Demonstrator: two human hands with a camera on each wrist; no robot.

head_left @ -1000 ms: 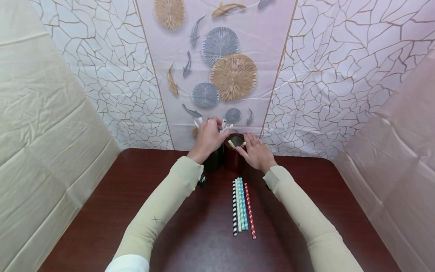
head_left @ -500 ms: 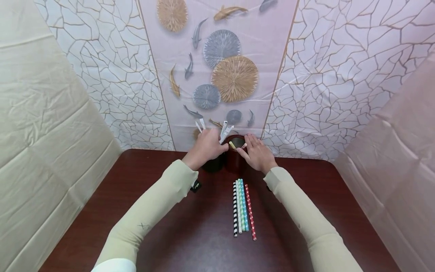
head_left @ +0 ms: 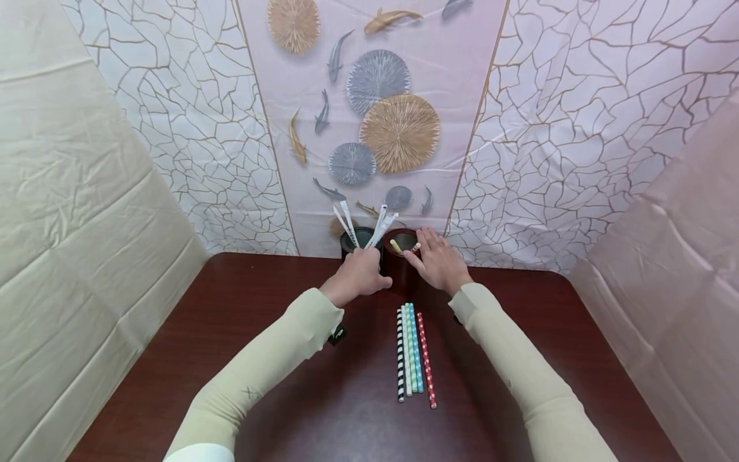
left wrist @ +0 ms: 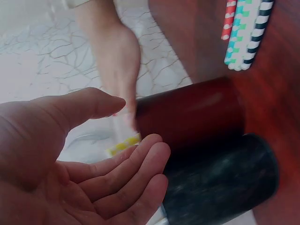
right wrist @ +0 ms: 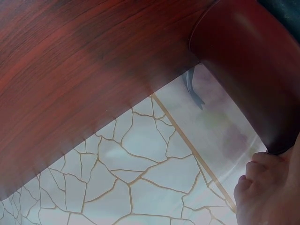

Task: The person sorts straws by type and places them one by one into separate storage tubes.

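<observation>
My left hand (head_left: pixel 360 276) is in front of the black cup (left wrist: pixel 220 183), its fingers loosely bent with nothing between them. In the left wrist view a gap shows between thumb and fingers. White paper-wrapped sticks (head_left: pixel 381 228) lean out of the black cup. Beside it stands a dark red cup (left wrist: pixel 192 117), with a yellow straw (head_left: pixel 395 246) and a second straw (head_left: pixel 416 247) in its mouth. My right hand (head_left: pixel 441 260) rests on the red cup's right rim, fingers fairly straight and thumb at the near edge.
Several patterned paper straws (head_left: pixel 408 350) lie side by side on the dark wooden table (head_left: pixel 277 398), a red one (head_left: pixel 427 359) slightly apart. A patterned cloth (head_left: pixel 577 128) hangs behind the cups, right at the table's back edge.
My left hand has come down from among the wrapped sticks to the front of the black cup, whose rim now shows. My right hand has stayed on the red cup.
</observation>
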